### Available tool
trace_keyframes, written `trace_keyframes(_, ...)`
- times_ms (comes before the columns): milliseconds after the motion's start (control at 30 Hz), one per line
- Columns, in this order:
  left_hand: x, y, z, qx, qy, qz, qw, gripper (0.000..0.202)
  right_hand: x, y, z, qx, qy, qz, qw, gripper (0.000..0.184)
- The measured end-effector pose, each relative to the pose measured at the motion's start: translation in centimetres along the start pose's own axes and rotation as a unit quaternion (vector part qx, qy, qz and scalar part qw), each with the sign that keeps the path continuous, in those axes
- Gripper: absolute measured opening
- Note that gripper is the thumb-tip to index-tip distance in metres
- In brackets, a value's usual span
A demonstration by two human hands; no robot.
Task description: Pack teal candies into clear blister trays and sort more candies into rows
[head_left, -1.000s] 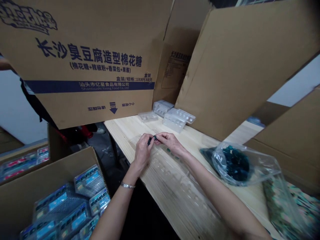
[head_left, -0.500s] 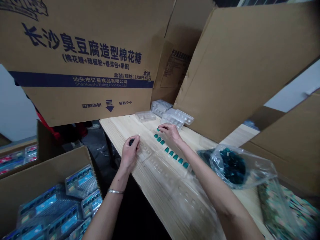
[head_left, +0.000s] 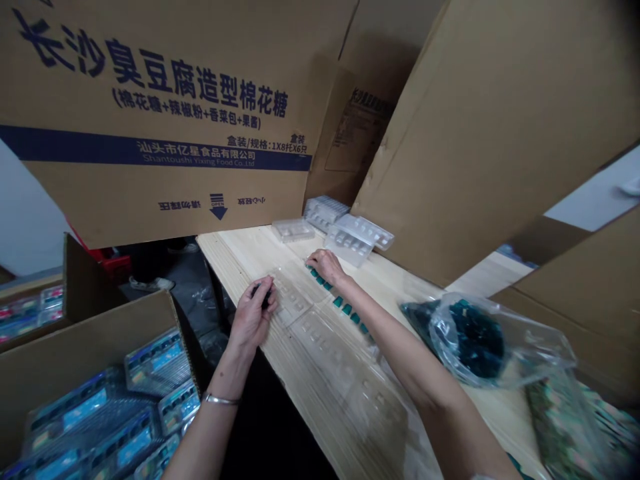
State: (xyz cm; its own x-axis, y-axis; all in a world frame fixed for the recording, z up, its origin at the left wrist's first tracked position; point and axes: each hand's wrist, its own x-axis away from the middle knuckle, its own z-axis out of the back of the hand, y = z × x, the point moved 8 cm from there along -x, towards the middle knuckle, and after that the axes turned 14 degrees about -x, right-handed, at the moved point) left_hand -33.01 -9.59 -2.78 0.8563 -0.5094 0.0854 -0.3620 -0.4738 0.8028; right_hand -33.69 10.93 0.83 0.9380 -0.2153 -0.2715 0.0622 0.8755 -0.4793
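Note:
A row of clear plastic blister trays lies along the pale wooden table. Small teal pieces sit in a line in the trays' far pockets. My left hand rests at the near edge of a tray, fingers curled round a small dark piece. My right hand reaches to the far end of the teal line, fingers bent down on the pieces there. What its fingertips pinch is hidden.
A clear bag of teal pieces lies at the right. Empty clear trays are stacked at the table's far end. Big cardboard boxes wall in the table. A carton of packed blue blister packs stands lower left.
My hands, joined a second ago, have parted. The right hand went to the far end of the tray, showing a line of teal pieces. The left hand drew back to the near edge.

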Motion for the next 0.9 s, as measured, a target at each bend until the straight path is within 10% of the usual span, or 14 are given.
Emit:
trace_keyframes(333,-0.4,-1.5,-0.7,0.145,0.000,0.102,0.984,0.016,0.5,-0.6,-0.4,-0.011,-0.003,-0.009,1.000,0.011)
trace_keyframes(700,-0.5,-1.7,-2.5,0.235,-0.002,0.114,0.965,0.015,7.2,-12.8,0.2,-0.249,0.004,0.091,0.964,0.012)
trace_keyframes(900,-0.5,-1.8,-2.8,0.255,-0.015,0.135,0.957,0.011,7.4,-9.8,0.2,-0.439,0.027,-0.072,0.895,0.014)
